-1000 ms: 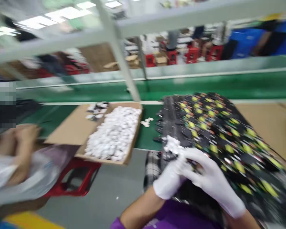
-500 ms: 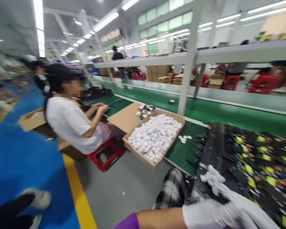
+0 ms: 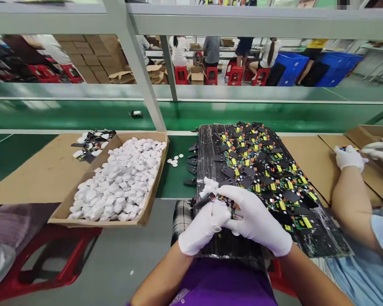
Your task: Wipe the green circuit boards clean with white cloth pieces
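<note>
My left hand (image 3: 207, 225), in a white glove, is closed around a small black part (image 3: 204, 200) near the front edge of the black board. Close beside it, my right hand (image 3: 257, 216), also gloved, has its thumb and fingers curved toward the same spot; what lies between its fingertips is too small to tell. A crumpled white piece (image 3: 210, 186) sits just beyond the left fingers. Under and behind both hands is the black board (image 3: 207, 148), covered with circuit boards (image 3: 277, 182) bearing yellow components and black flaps.
Left of the board, a cardboard tray (image 3: 159, 182) holds many white discs. A few discs (image 3: 175, 160) lie on the green surface. Cardboard (image 3: 35, 165) holds more parts. A co-worker's gloved hands (image 3: 349, 157) are at the right. A slanted metal post (image 3: 143, 76) stands ahead.
The view has swung right and down from the aisle and seated co-worker to the bench. Both my gloved hands now show together over the board; before, gloves were blurred at the lower right.
</note>
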Demonstrator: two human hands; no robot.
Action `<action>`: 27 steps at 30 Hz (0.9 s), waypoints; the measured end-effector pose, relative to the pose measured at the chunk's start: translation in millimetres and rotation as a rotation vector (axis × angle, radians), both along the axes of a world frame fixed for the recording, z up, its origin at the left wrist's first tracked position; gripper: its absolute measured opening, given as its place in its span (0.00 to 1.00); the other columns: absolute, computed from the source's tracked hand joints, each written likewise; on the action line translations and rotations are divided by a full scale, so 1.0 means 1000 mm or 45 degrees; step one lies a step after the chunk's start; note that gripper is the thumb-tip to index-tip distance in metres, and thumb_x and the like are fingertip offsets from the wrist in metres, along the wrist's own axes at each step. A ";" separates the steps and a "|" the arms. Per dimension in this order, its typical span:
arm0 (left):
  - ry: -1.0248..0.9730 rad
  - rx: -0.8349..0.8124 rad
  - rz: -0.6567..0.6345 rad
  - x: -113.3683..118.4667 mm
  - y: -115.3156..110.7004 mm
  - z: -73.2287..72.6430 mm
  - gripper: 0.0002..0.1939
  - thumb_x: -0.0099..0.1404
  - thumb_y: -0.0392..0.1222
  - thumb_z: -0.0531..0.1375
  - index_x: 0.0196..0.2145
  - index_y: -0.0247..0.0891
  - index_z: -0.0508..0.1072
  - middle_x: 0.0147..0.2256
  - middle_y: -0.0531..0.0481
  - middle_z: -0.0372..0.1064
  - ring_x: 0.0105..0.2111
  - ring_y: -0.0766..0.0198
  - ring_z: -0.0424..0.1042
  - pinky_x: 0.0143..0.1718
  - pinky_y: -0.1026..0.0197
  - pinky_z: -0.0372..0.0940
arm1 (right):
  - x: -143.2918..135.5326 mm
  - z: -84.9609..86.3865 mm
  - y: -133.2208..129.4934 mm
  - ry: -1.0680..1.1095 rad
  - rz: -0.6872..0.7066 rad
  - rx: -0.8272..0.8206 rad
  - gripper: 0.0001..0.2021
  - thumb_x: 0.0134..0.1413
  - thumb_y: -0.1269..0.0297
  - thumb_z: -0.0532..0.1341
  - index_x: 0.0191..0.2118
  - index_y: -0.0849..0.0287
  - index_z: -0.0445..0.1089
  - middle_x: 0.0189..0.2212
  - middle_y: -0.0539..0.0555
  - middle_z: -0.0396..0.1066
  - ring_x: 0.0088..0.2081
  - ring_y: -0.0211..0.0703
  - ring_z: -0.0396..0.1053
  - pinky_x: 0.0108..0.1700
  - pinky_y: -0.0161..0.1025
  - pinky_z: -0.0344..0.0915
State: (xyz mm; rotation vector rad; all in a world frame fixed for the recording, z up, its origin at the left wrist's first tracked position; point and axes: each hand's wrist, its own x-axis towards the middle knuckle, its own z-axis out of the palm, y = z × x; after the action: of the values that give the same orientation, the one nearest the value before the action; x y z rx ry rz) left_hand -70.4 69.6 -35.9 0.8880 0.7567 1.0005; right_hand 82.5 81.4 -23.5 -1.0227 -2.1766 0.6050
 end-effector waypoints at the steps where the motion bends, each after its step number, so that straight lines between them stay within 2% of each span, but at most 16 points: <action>1: 0.075 0.063 -0.076 -0.001 0.001 0.003 0.20 0.60 0.53 0.65 0.16 0.39 0.73 0.18 0.49 0.68 0.21 0.62 0.64 0.27 0.59 0.59 | -0.001 0.000 0.001 0.001 -0.001 0.022 0.30 0.51 0.68 0.68 0.61 0.54 0.64 0.55 0.59 0.72 0.57 0.51 0.71 0.59 0.50 0.68; 2: 0.157 0.120 -0.125 -0.001 0.002 0.006 0.21 0.62 0.51 0.63 0.15 0.40 0.72 0.18 0.48 0.69 0.21 0.61 0.65 0.27 0.58 0.59 | -0.002 0.000 0.002 0.003 -0.003 0.047 0.30 0.51 0.69 0.67 0.60 0.54 0.64 0.55 0.59 0.72 0.57 0.51 0.71 0.59 0.50 0.68; 4: 0.260 0.180 -0.118 -0.003 0.003 0.009 0.24 0.65 0.50 0.60 0.14 0.41 0.72 0.17 0.48 0.68 0.22 0.60 0.65 0.29 0.58 0.59 | -0.003 -0.002 0.003 0.027 0.001 0.095 0.30 0.51 0.71 0.65 0.61 0.55 0.64 0.55 0.60 0.72 0.57 0.51 0.71 0.58 0.51 0.69; 6: 0.237 0.183 -0.146 -0.005 0.004 0.009 0.24 0.66 0.52 0.60 0.15 0.40 0.72 0.18 0.47 0.69 0.23 0.60 0.66 0.32 0.57 0.61 | -0.003 -0.003 0.004 0.065 0.025 0.090 0.29 0.52 0.70 0.65 0.61 0.54 0.64 0.56 0.60 0.72 0.57 0.52 0.70 0.59 0.51 0.68; 9: -0.013 0.059 -0.178 -0.009 0.004 0.006 0.26 0.59 0.65 0.62 0.19 0.40 0.71 0.21 0.50 0.65 0.23 0.63 0.61 0.31 0.58 0.61 | 0.000 -0.004 0.005 0.152 0.067 -0.037 0.30 0.54 0.62 0.69 0.62 0.51 0.63 0.58 0.60 0.69 0.60 0.52 0.68 0.61 0.51 0.67; 12: -0.260 -0.084 -0.130 -0.007 0.003 0.000 0.34 0.53 0.76 0.58 0.17 0.40 0.61 0.20 0.56 0.51 0.21 0.68 0.49 0.24 0.61 0.56 | 0.002 -0.005 0.005 0.264 0.115 -0.086 0.31 0.53 0.54 0.70 0.61 0.50 0.64 0.59 0.59 0.69 0.60 0.52 0.67 0.62 0.50 0.66; 15: -0.412 -0.157 -0.099 -0.002 0.001 -0.005 0.35 0.56 0.71 0.60 0.16 0.39 0.53 0.19 0.59 0.44 0.20 0.71 0.42 0.21 0.65 0.49 | 0.000 -0.007 0.006 0.299 0.131 0.029 0.31 0.54 0.53 0.69 0.61 0.51 0.63 0.59 0.61 0.68 0.60 0.52 0.67 0.62 0.51 0.66; 18: -0.536 -0.233 -0.097 0.002 0.000 -0.008 0.35 0.56 0.69 0.62 0.17 0.40 0.50 0.19 0.59 0.42 0.20 0.72 0.42 0.21 0.67 0.52 | -0.002 -0.009 0.007 0.283 0.132 0.121 0.30 0.55 0.54 0.69 0.61 0.51 0.63 0.58 0.61 0.69 0.60 0.53 0.68 0.61 0.52 0.67; 21: -0.524 -0.254 -0.128 0.004 -0.003 -0.008 0.32 0.55 0.71 0.62 0.17 0.39 0.58 0.19 0.58 0.46 0.21 0.70 0.48 0.26 0.63 0.61 | -0.003 -0.009 0.008 0.237 0.140 0.187 0.29 0.57 0.54 0.68 0.62 0.51 0.61 0.58 0.61 0.69 0.60 0.53 0.67 0.60 0.52 0.67; 24: -0.343 -0.147 -0.033 0.003 -0.005 -0.007 0.25 0.58 0.64 0.64 0.23 0.37 0.69 0.20 0.55 0.54 0.23 0.67 0.57 0.32 0.60 0.64 | -0.002 -0.009 0.010 0.162 0.144 0.247 0.30 0.58 0.54 0.67 0.62 0.53 0.60 0.57 0.63 0.69 0.60 0.53 0.67 0.60 0.52 0.68; 27: -0.377 -0.180 0.042 0.000 -0.005 -0.006 0.25 0.56 0.63 0.66 0.22 0.38 0.68 0.21 0.54 0.57 0.24 0.65 0.59 0.29 0.60 0.63 | -0.003 -0.008 0.012 0.134 0.154 0.246 0.30 0.58 0.54 0.67 0.62 0.53 0.61 0.57 0.63 0.70 0.60 0.54 0.67 0.59 0.52 0.68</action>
State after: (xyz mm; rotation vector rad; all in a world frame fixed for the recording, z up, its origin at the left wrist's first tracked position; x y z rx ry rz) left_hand -70.1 64.9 -42.2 0.5900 0.5838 1.0657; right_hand 79.5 93.6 -31.4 -0.7459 -2.1669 0.4808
